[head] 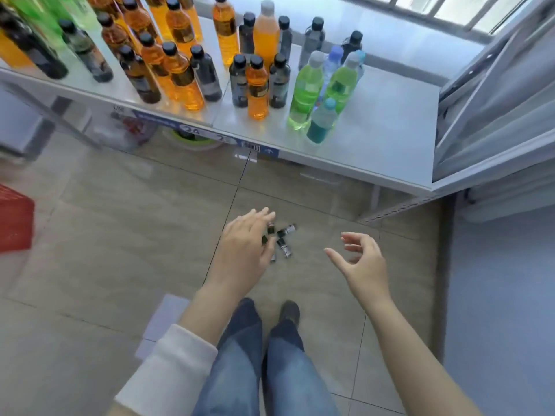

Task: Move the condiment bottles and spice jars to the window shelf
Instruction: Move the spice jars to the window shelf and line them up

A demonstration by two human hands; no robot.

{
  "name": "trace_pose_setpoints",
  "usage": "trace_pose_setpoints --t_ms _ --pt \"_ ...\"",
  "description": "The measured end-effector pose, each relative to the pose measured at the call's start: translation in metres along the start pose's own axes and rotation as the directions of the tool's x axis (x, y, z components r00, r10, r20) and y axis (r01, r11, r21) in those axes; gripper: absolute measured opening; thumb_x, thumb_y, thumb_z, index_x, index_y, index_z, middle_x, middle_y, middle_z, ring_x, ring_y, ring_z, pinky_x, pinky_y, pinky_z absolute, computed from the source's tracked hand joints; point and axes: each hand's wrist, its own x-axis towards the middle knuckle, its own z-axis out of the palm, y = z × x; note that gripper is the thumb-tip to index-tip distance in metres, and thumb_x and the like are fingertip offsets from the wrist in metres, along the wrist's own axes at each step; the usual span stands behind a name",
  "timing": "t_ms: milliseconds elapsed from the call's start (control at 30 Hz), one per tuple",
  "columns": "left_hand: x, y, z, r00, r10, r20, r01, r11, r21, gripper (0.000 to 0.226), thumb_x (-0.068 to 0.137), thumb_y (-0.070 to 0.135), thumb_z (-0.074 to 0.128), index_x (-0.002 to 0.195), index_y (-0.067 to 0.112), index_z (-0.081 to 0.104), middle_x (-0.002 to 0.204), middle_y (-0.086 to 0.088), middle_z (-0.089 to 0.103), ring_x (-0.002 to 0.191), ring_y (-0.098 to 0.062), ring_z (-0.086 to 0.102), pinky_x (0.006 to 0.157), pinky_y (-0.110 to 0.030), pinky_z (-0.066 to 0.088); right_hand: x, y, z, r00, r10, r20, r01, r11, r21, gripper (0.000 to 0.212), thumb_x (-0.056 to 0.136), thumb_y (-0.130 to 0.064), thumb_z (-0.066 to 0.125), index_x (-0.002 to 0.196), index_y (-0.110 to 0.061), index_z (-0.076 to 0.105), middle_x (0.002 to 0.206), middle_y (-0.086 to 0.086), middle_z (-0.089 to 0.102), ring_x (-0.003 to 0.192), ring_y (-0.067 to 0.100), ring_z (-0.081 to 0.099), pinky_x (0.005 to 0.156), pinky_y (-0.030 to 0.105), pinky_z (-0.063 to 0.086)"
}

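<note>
Small dark spice jars (283,239) lie clustered on the tan tiled floor (120,235), partly beneath the left hand (246,244), whose fingers are extended; contact is indiscernible. The right hand (362,264) is alongside, loosely spread and empty. Beyond, a white window shelf (375,139) bears orange, green and dark plastic bottles (257,91).

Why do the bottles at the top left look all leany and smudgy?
Head view: the wide lens bends the edges, so the top-left bottles lean outward and blur; the window washes out white at top right; the shelf shines with its light; the small jars on the floor are fuzzy.
</note>
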Motion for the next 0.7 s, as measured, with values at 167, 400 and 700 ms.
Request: trace_pose_setpoints --t_ms 167,400,700 --pt "-0.024 -0.003 0.048 0.994 -0.096 0.053 0.099 0.994 -0.051 0.043 0.085 0.029 0.043 0.116 0.006 0.061 0.119 -0.010 0.064 0.113 -0.028 0.060 0.095 -0.041 0.043 -0.003 0.041 0.023 0.989 0.074 0.129 -0.067 0.996 -0.056 0.037 0.075 -0.023 0.076 0.106 -0.015 0.057 0.107 -0.001 0.057 0.098 0.014 0.056 0.077 0.021 0.042" --pt "-0.032 -0.022 0.129 0.937 -0.289 0.197 0.324 0.930 -0.174 0.039 0.092 0.023 0.052 0.130 0.015 0.049 0.131 0.000 0.055 0.122 -0.019 0.049 0.102 -0.031 0.032 0.023 0.104 0.039 0.966 0.137 0.221 -0.114 0.987 -0.113 0.038 0.075 -0.026 0.077 0.106 -0.016 0.058 0.109 0.002 0.062 0.094 0.013 0.056 0.082 0.025 0.046" --pt "-0.011 -0.155 0.346 0.529 -0.590 0.609 0.837 0.247 -0.488 0.033 0.093 0.018 0.053 0.123 0.005 0.051 0.107 -0.008 0.057 0.096 -0.019 0.054 0.066 -0.021 0.043 0.111 0.282 0.172 0.913 0.245 0.325 -0.197 0.965 -0.172 0.043 0.074 -0.023 0.078 0.111 -0.009 0.059 0.110 0.006 0.064 0.093 0.015 0.058 0.081 0.024 0.044"
